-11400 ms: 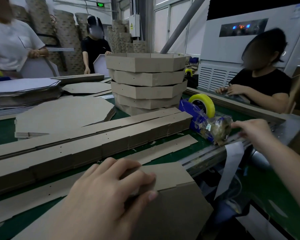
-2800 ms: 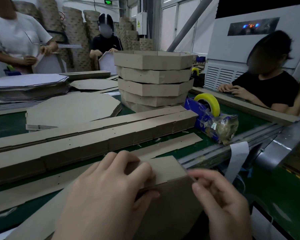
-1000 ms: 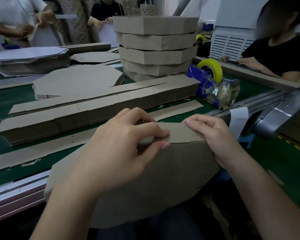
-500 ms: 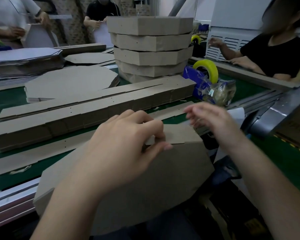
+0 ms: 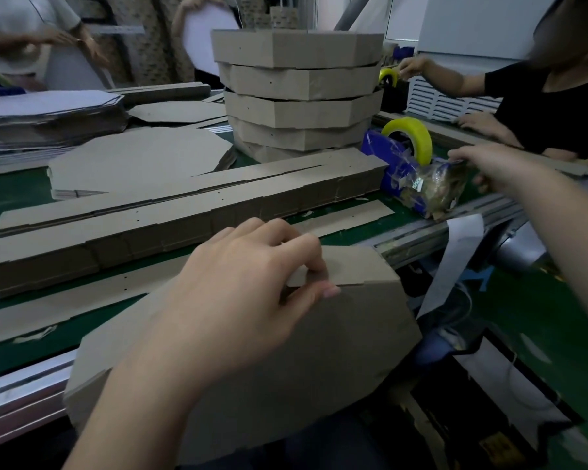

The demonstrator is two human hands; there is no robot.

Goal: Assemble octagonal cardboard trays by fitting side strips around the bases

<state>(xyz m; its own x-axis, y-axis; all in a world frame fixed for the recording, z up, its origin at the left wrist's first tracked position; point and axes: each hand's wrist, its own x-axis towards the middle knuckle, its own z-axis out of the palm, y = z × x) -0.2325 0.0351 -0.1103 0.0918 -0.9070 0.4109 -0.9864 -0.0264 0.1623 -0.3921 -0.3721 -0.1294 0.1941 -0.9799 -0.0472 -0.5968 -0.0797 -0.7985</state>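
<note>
One brown octagonal base [image 5: 319, 361] carries a folded side strip [image 5: 350, 266].

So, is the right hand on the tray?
No, the right hand is over at the tape dispenser, apart from the tray, which only the left hand pinches.

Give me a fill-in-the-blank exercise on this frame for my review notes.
1. The left hand pinches a side strip onto the octagonal ____.
2. The right hand reaches the tape dispenser, which carries a ____ roll.
3. Finished trays stand in a ____ behind the bundled strips.
Missing words: base; yellow; stack.
</note>
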